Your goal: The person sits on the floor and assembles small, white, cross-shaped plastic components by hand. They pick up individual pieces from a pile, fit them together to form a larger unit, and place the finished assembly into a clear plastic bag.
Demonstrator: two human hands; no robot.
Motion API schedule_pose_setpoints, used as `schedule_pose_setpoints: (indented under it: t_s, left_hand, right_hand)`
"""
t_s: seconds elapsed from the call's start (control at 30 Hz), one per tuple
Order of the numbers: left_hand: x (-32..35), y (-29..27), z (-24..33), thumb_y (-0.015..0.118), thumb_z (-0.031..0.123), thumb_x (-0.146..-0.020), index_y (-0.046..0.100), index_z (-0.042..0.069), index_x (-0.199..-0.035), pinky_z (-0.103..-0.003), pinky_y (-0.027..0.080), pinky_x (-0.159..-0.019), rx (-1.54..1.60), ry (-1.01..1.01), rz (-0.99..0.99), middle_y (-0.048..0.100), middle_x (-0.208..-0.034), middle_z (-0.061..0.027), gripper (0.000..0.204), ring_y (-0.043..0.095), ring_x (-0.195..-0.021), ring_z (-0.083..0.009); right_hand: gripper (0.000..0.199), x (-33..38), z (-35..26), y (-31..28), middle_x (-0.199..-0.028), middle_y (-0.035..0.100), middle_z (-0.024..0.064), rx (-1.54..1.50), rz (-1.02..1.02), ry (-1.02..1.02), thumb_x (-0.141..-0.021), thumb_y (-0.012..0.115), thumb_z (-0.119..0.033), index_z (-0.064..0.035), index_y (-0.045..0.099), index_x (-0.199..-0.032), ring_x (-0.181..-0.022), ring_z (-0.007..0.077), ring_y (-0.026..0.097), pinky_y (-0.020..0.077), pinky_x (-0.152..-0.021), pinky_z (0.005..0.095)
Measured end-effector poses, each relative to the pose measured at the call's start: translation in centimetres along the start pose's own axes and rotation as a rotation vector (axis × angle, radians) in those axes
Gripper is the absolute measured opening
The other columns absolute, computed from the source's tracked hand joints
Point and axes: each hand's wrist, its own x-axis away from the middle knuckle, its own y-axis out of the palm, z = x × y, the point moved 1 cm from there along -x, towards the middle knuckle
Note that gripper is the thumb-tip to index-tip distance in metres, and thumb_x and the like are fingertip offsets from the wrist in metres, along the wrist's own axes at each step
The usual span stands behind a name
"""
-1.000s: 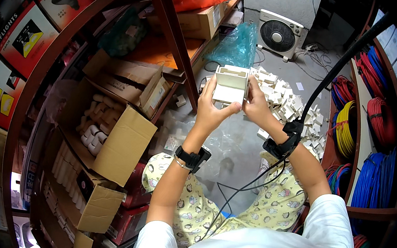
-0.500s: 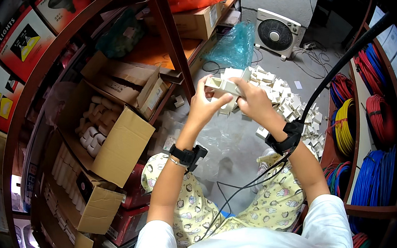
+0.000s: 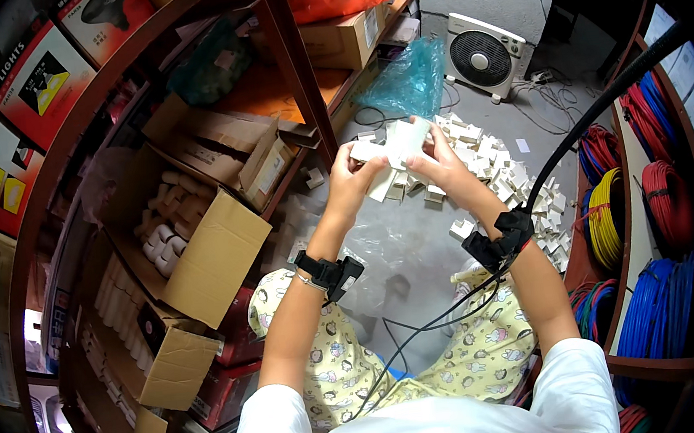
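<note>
Both hands grip a white, branched plastic fitting (image 3: 404, 143) in front of me, above the floor. My left hand (image 3: 350, 181) closes on its left end, the thumb lying along the near side. My right hand (image 3: 447, 167) holds the right part, its thumb near the middle and fingers behind. The fitting seems T-shaped or cross-shaped; my fingers cover its ends. Just beyond and to the right, a heap of similar white plastic fittings (image 3: 502, 176) is spread over the floor, several lying right behind the held one.
A box fan (image 3: 479, 60) and teal plastic bag (image 3: 411, 81) stand beyond the heap. Open cardboard boxes (image 3: 214, 256) with white fittings line the left shelf. On the right, a rack holds coiled wires (image 3: 606, 223). A black cable (image 3: 562, 152) crosses near my right wrist.
The held fitting has been turned over: its open hollow side was showing, and now a flat white face shows. My hands have spread slightly apart around it.
</note>
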Motion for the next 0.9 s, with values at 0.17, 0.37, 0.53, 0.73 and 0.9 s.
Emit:
schedule_pose_setpoints:
  t_s: [0.17, 0.37, 0.53, 0.73, 0.9]
  left_hand:
    - [0.0, -0.2, -0.3, 0.072, 0.028, -0.08, 0.047, 0.0, -0.115, -0.025, 0.048, -0.078, 0.06, -0.051, -0.028, 0.059, -0.1, -0.0078, 0.052, 0.058, -0.09, -0.0113]
    - [-0.3, 0.1, -1.2, 0.065, 0.036, -0.083, 0.05, 0.004, -0.114, -0.027, 0.051, -0.071, 0.125, -0.216, -0.055, 0.059, -0.102, -0.0062, 0.048, 0.06, -0.09, -0.011]
    - [-0.1, 0.4, -0.7, 0.065, 0.042, -0.082, 0.048, 0.005, -0.118, -0.028, 0.051, -0.074, 0.133, -0.265, -0.1, 0.058, -0.107, -0.0061, 0.054, 0.059, -0.095, -0.0122]
    - [0.5, 0.6, -0.6, 0.074, 0.037, -0.076, 0.033, 0.007, -0.128, -0.036, 0.047, -0.085, 0.033, -0.287, -0.132, 0.052, -0.119, -0.0089, 0.073, 0.053, -0.109, -0.0172]
    - [0.7, 0.5, 0.1, 0.077, 0.031, -0.074, 0.031, 0.008, -0.127, -0.038, 0.045, -0.089, 0.022, -0.29, -0.167, 0.051, -0.121, -0.0107, 0.074, 0.051, -0.113, -0.0188]
  right_hand:
    - [0.079, 0.4, -0.1, 0.3, -0.125, 0.046, 0.0177, -0.102, 0.003, 0.129, -0.085, 0.065, -0.037, -0.0055, 0.018, -0.141, -0.113, 0.0217, 0.047, 0.041, -0.089, 0.0326]
    - [0.072, 0.2, -0.9, -0.3, -0.118, 0.05, 0.0113, -0.094, 0.056, 0.296, -0.086, 0.062, -0.039, -0.0096, 0.024, -0.14, -0.106, 0.0173, 0.05, 0.0419, -0.081, 0.0314]
    - [0.069, 0.2, -0.8, -0.1, -0.117, 0.051, 0.0093, -0.007, 0.098, 0.316, -0.087, 0.059, -0.045, -0.0114, 0.028, -0.138, -0.104, 0.0164, 0.05, 0.0422, -0.079, 0.0305]
    - [0.066, 0.5, -0.7, 0.2, -0.11, 0.054, 0.0081, 0.091, 0.168, 0.234, -0.087, 0.058, -0.05, -0.0116, 0.034, -0.135, -0.091, 0.0134, 0.05, 0.0406, -0.071, 0.0266]
    - [0.065, 0.4, -1.8, -0.1, -0.105, 0.056, 0.0074, 0.134, 0.129, 0.306, -0.087, 0.057, -0.051, -0.011, 0.036, -0.134, -0.085, 0.0118, 0.051, 0.0412, -0.067, 0.0251]
